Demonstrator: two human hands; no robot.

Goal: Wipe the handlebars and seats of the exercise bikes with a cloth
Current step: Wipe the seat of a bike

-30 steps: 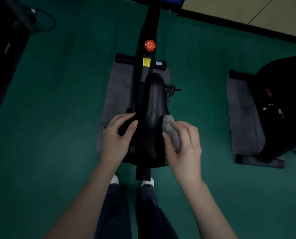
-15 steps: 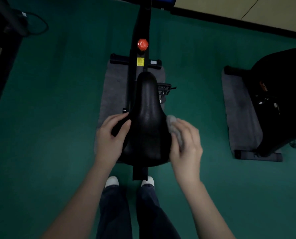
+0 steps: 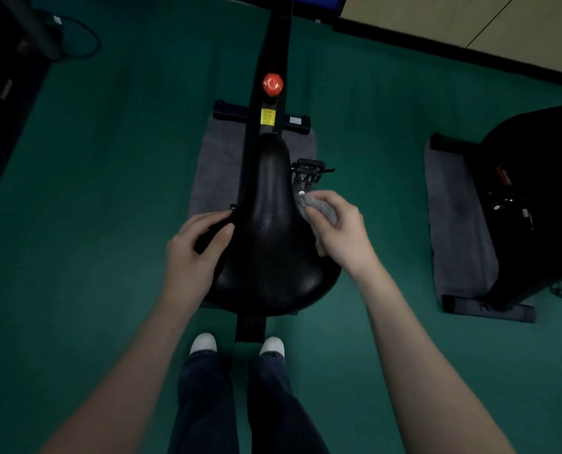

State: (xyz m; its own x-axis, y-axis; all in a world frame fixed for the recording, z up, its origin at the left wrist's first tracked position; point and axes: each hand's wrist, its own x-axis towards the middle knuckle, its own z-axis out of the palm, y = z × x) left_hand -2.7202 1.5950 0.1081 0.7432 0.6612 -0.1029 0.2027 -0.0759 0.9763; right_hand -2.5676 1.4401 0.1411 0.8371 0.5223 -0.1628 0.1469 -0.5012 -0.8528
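Note:
A black bike seat (image 3: 273, 231) fills the middle of the head view, its narrow nose pointing away from me. My left hand (image 3: 196, 253) grips the seat's left edge, thumb on top and fingers curled under. My right hand (image 3: 340, 229) holds a bunched grey cloth (image 3: 320, 206) against the seat's right side, near the narrow part. The bike's black frame (image 3: 273, 44) runs forward from the seat, with a red knob (image 3: 272, 84) and a yellow label on it. The handlebars are out of view.
The bike stands on a grey mat (image 3: 217, 165) on green floor, a pedal (image 3: 307, 170) sticking out to the right. A second black bike (image 3: 535, 204) on its own mat stands at the right. Dark equipment and a cable lie at the far left.
My right hand has slid the cloth forward along the seat's right side, from the wide rear toward the nose. The left hand keeps its grip on the left edge.

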